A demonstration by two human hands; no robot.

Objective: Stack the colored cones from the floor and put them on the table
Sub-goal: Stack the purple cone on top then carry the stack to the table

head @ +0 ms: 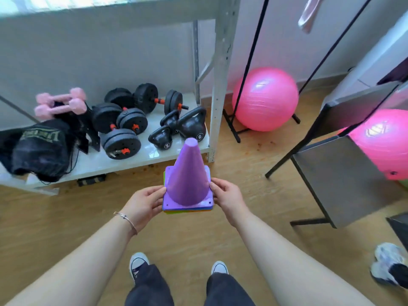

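A stack of cones (187,180) is held upright in front of me above the wooden floor, a purple cone on top. Thin blue, green and orange base edges show beneath its square base. My left hand (145,202) grips the base's left edge, a bracelet on that wrist. My right hand (227,198) grips the right edge. No loose cones are visible on the floor. The table is not clearly in view.
A white metal shelf (110,164) ahead holds black dumbbells (123,127), kettlebells (187,127), pink dumbbells and a black bag. A pink exercise ball (265,98) sits right of it behind a black rack. A mirror stand (344,173) leans at right. Another person's shoe (386,263) is at lower right.
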